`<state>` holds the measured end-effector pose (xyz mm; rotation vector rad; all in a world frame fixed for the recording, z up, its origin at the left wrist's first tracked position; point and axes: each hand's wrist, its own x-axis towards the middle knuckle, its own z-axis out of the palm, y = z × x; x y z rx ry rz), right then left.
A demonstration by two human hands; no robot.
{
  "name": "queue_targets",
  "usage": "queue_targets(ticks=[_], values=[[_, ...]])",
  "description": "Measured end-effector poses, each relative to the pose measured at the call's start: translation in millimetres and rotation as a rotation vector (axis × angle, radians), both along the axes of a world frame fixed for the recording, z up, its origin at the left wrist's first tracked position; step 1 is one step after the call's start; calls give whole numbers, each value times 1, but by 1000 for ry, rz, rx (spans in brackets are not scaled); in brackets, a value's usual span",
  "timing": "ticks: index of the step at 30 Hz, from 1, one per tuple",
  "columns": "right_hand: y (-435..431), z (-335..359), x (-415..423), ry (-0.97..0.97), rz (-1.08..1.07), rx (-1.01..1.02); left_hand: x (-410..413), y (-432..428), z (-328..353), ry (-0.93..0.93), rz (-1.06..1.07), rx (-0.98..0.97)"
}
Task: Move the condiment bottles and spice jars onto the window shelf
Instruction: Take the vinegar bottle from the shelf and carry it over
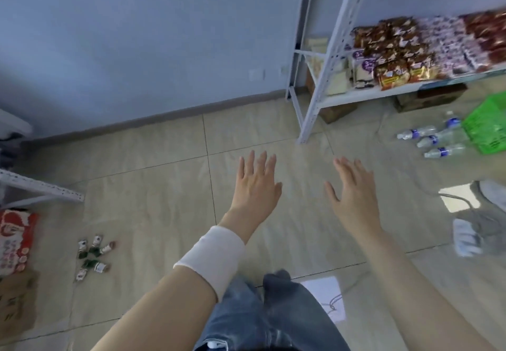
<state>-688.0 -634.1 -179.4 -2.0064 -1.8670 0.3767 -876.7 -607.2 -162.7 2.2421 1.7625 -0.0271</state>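
The small condiment bottles (93, 255) lie in a loose cluster on the tiled floor (153, 186) at about eight o'clock from my hands, well apart from them. Some lie on their sides, with white and dark green labels too blurred to read.

My left hand (256, 183) and right hand (353, 189) hover side by side over the floor, palms down, fingers straight and spread wide, holding nothing. A white band (212, 257) wraps my left wrist. My jeans (262, 318) show at six o'clock.

At nine o'clock, beside the bottles, sits a red-and-white packet (16, 241) with print I cannot make out. At two o'clock a white metal rack (328, 58) holds brown, purple and red snack packets (397, 49); their writing is smeared. Water bottles (432, 140) with blue labels lie on the floor at three o'clock, touching a green basket (487, 129).
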Motion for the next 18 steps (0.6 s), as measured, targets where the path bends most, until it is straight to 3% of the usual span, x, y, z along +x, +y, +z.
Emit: queue_targets(ticks=[8, 18], values=[[61, 4, 82, 7, -135, 71, 96, 89, 19, -25, -179, 104], [190, 60, 175, -79, -216, 210, 196, 232, 66, -103, -335, 309]])
